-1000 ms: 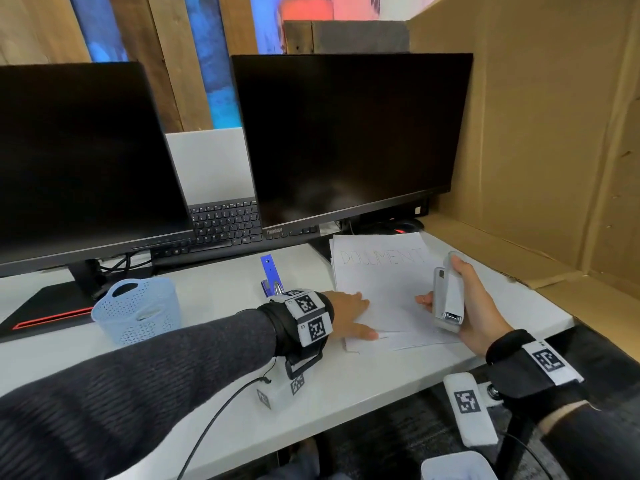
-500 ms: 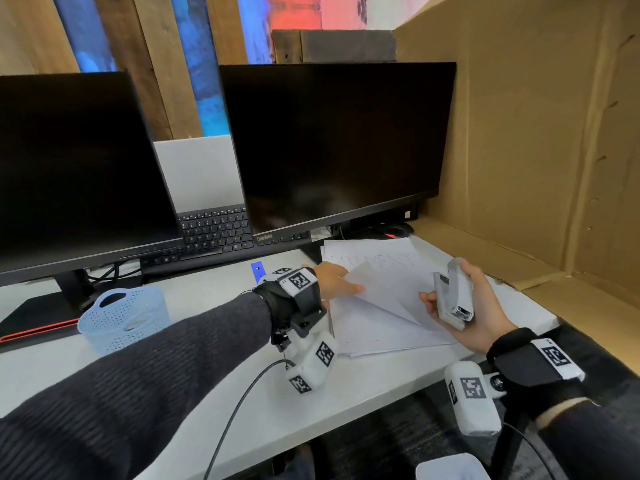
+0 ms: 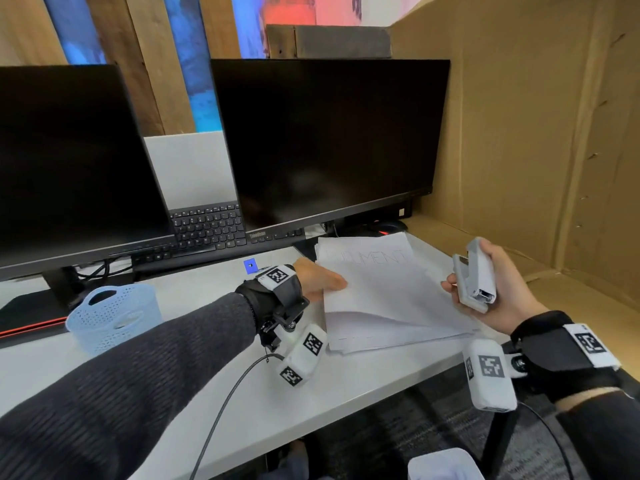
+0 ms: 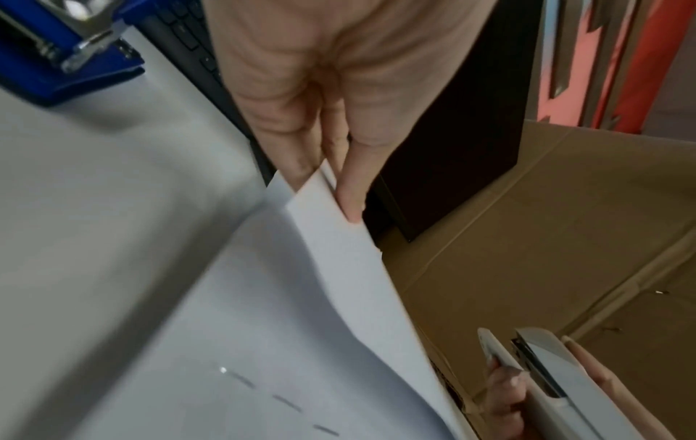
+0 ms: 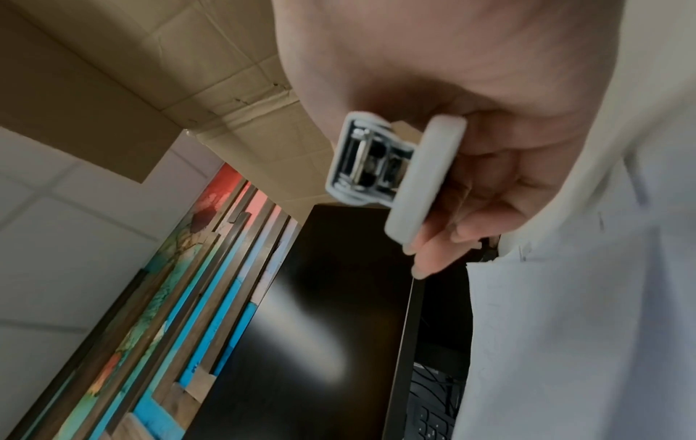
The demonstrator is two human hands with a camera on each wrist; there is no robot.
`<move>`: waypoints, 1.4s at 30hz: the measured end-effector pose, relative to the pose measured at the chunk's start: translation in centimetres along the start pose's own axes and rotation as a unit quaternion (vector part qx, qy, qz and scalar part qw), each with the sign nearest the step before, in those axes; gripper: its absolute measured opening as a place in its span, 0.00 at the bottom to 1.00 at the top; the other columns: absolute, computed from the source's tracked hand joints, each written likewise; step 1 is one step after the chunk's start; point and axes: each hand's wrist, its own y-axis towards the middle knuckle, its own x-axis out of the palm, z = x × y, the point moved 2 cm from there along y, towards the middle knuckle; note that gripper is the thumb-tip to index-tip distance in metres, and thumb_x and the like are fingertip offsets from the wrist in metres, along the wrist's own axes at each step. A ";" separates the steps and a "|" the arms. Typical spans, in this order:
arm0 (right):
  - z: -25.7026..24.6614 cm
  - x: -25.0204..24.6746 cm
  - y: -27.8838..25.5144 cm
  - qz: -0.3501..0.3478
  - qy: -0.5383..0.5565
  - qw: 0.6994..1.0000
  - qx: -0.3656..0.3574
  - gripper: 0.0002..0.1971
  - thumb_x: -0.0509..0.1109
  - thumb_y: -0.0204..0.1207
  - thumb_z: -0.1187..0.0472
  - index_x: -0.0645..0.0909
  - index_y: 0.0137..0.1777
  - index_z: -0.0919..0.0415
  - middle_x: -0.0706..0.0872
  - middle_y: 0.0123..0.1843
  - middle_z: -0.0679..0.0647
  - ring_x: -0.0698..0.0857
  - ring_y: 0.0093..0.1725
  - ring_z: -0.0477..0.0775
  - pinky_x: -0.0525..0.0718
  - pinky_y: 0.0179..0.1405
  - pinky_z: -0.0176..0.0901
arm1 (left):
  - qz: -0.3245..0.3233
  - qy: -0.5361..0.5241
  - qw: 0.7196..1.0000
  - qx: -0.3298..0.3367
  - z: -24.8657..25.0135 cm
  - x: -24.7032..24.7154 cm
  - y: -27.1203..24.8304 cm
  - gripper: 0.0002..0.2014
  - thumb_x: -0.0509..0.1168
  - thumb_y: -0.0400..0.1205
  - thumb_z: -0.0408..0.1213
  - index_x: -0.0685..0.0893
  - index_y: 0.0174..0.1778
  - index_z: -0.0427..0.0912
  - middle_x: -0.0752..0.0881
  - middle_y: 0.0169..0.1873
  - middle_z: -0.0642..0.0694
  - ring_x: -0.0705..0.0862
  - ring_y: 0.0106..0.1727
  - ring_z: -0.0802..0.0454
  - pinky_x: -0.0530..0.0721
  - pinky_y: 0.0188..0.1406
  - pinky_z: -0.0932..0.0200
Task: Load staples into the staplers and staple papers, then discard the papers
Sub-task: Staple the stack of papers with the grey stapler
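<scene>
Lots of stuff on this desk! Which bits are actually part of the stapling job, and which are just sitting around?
In use: white stapler gripped by right hand; top sheets pinched by left hand; paper stack; blue stapler.

Lying about: monitors, keyboard, blue basket.

left hand point(image 3: 317, 278): went from lying flat on the papers point(image 3: 388, 306) to pinching the top sheets' left edge | top sheets: lifted off the stack along that edge, right edge stayed down | right hand point(image 3: 498, 292): raised the white stapler point(image 3: 473, 271) slightly, tilting it off the papers
</scene>
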 end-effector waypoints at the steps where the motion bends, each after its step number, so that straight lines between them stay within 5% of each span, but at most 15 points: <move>1: -0.1 0.0 0.0 0.003 -0.010 1.000 -0.002 0.27 0.64 0.75 0.36 0.70 0.65 0.54 0.82 0.39 0.62 0.89 0.34 0.59 0.86 0.28 0.41 | 0.016 0.002 1.000 0.022 0.0 -0.2 0.1 0.12 0.79 0.72 0.31 0.91 0.50 0.36 0.91 0.51 0.38 0.89 0.54 0.42 0.85 0.63 0.45; 5: -0.5 -0.1 -0.2 0.004 -0.039 0.999 0.009 0.26 0.64 0.76 0.37 0.73 0.65 0.55 0.83 0.47 0.62 0.86 0.42 0.58 0.86 0.34 0.44 | 0.059 -0.039 0.992 0.105 0.4 -1.1 -0.1 0.09 0.77 0.72 0.26 0.87 0.37 0.44 0.83 0.43 0.35 0.80 0.43 0.41 0.83 0.57 0.42; 9: -0.4 0.4 -0.7 -0.021 -0.064 0.996 0.064 0.25 0.68 0.73 0.37 0.80 0.54 0.60 0.84 0.44 0.60 0.85 0.42 0.58 0.88 0.43 0.46 | 0.082 -0.131 0.978 0.138 0.6 -2.2 -0.4 0.09 0.74 0.75 0.25 0.85 0.46 0.40 0.86 0.50 0.36 0.85 0.44 0.42 0.87 0.49 0.52; 12: -0.1 1.4 -1.2 -0.053 -0.045 0.994 0.089 0.27 0.71 0.70 0.38 0.81 0.58 0.61 0.85 0.53 0.63 0.85 0.57 0.63 0.87 0.53 0.57 | 0.073 -0.190 0.970 0.134 0.9 -2.6 -0.9 0.12 0.70 0.78 0.23 0.83 0.58 0.31 0.86 0.46 0.37 0.86 0.40 0.48 0.89 0.37 0.63; 16: 0.1 2.5 -1.7 -0.117 0.020 0.986 0.115 0.31 0.69 0.70 0.36 0.82 0.65 0.59 0.85 0.63 0.63 0.81 0.69 0.64 0.82 0.66 0.60 | 0.008 -0.131 0.989 0.075 -0.1 -2.7 -1.1 0.14 0.71 0.78 0.26 0.84 0.59 0.27 0.87 0.50 0.37 0.88 0.38 0.52 0.90 0.37 0.63; 19: -0.2 2.3 -2.1 -0.132 0.026 0.985 0.112 0.28 0.66 0.69 0.35 0.88 0.51 0.60 0.89 0.51 0.62 0.88 0.54 0.63 0.85 0.58 0.65 | -0.084 -0.029 0.996 -0.011 -1.2 -2.5 -1.7 0.05 0.73 0.77 0.28 0.86 0.48 0.37 0.89 0.43 0.43 0.90 0.33 0.57 0.91 0.38 0.62; 22: -0.8 1.4 -2.1 -0.097 0.016 0.990 0.104 0.29 0.64 0.71 0.32 0.87 0.42 0.60 0.91 0.41 0.62 0.91 0.38 0.61 0.92 0.39 0.57 | -0.124 0.080 0.988 -0.056 -2.3 -2.5 -1.7 0.06 0.76 0.75 0.33 0.85 0.43 0.43 0.90 0.41 0.46 0.89 0.41 0.52 0.88 0.57 0.54; 26: -0.7 0.6 -1.8 -0.097 0.021 0.986 0.135 0.32 0.66 0.68 0.31 0.88 0.42 0.64 0.88 0.55 0.72 0.91 0.49 0.67 0.90 0.40 0.62 | -0.157 0.166 0.969 -0.098 -2.6 -2.3 -2.2 0.06 0.76 0.75 0.39 0.86 0.42 0.46 0.89 0.36 0.50 0.85 0.40 0.53 0.87 0.56 0.55; 29: -0.4 0.7 -1.8 -0.097 -0.023 0.985 0.144 0.30 0.73 0.59 0.34 0.84 0.44 0.63 0.88 0.55 0.70 0.91 0.48 0.66 0.90 0.45 0.64 | -0.126 0.190 0.970 -0.085 -2.0 -2.1 -2.0 0.14 0.72 0.78 0.48 0.85 0.53 0.43 0.86 0.37 0.56 0.75 0.42 0.55 0.82 0.49 0.60; 33: 0.3 1.2 -1.5 -0.083 -0.084 0.981 0.151 0.28 0.70 0.65 0.32 0.86 0.43 0.60 0.87 0.44 0.60 0.88 0.35 0.58 0.88 0.40 0.49 | -0.048 0.117 0.990 -0.069 -1.7 -1.9 -1.1 0.22 0.72 0.78 0.49 0.81 0.65 0.42 0.82 0.55 0.48 0.74 0.47 0.51 0.82 0.53 0.54; 38: 1.8 1.6 -0.9 -0.056 -0.126 0.980 0.143 0.26 0.70 0.67 0.32 0.89 0.43 0.57 0.88 0.46 0.57 0.85 0.41 0.57 0.82 0.48 0.49 | -0.005 -0.068 0.995 -0.068 -1.7 -1.5 -0.6 0.12 0.74 0.77 0.42 0.80 0.48 0.42 0.83 0.54 0.43 0.83 0.53 0.47 0.82 0.58 0.52; 42: 2.7 2.0 -0.8 -0.055 -0.147 0.977 0.142 0.27 0.69 0.69 0.32 0.88 0.48 0.56 0.88 0.45 0.56 0.84 0.42 0.56 0.80 0.47 0.49 | -0.051 -0.135 0.986 -0.084 -1.4 -0.9 -0.9 0.16 0.74 0.77 0.46 0.84 0.53 0.39 0.87 0.47 0.43 0.85 0.44 0.48 0.83 0.47 0.58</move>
